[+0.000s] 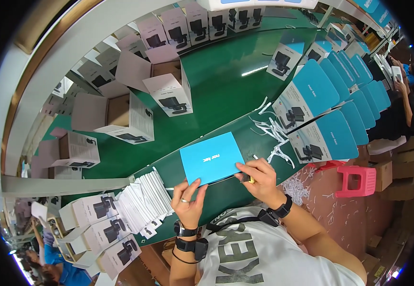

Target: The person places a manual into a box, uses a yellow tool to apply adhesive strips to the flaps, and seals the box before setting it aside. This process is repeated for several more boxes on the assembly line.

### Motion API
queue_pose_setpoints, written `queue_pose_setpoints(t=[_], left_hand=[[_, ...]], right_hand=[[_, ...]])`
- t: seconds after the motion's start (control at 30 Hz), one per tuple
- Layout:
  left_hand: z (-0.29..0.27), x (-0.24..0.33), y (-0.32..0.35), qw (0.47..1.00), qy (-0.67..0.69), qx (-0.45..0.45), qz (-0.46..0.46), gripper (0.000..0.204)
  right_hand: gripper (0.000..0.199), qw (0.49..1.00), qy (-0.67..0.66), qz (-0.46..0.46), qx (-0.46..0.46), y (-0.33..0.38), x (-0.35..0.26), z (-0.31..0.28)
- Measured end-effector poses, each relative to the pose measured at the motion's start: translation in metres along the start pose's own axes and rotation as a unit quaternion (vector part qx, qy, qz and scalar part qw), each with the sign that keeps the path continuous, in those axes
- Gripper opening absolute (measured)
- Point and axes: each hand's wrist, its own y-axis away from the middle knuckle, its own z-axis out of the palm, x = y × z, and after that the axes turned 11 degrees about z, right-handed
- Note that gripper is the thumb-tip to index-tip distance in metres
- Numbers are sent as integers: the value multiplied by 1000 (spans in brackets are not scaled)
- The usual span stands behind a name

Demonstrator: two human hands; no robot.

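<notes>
A blue rectangular panel with white lettering [212,157] lies between my hands, over the near edge of the green table. It looks like the top of a carton, but what is beneath it is hidden. My left hand [188,198] pinches the near left corner, thumb and fingertips at the edge. At the right edge my right hand [259,178] grips it, thumb on top and the other fingers curled below. Something small and yellow shows at the right fingers; I cannot make out what. Left of the panel lies a stack of folded white papers [145,202].
Open cartons [169,95] stand on the green table [221,71] at the left. Cartons with raised blue flaps [312,90] line the right side. White paper strips [276,136] lie beside them. A pink stool [357,181] stands on the floor; another person's hand [400,86] is far right.
</notes>
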Motion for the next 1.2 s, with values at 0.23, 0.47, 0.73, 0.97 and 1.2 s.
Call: queue_pose_setpoints(t=[0.23, 0.47, 0.73, 0.97, 1.2], left_hand=[[-8, -23, 15, 997, -9, -20, 79, 40], [-26, -5, -24, 972, -86, -131, 176, 56], [23, -6, -33, 895, -232, -315, 216, 102], [-30, -23, -84, 904, -163, -332, 216, 92], [-17, -20, -76, 924, -169, -292, 177, 87]], right_hand=[[49, 997, -30, 62, -27, 29, 8, 8], [46, 997, 43, 0, -64, 19, 9, -1], [34, 996, -5, -33, -78, 39, 12, 28], [23, 990, -6, -50, -132, 14, 6, 20], [20, 991, -113, -15, -68, 0, 5, 36]])
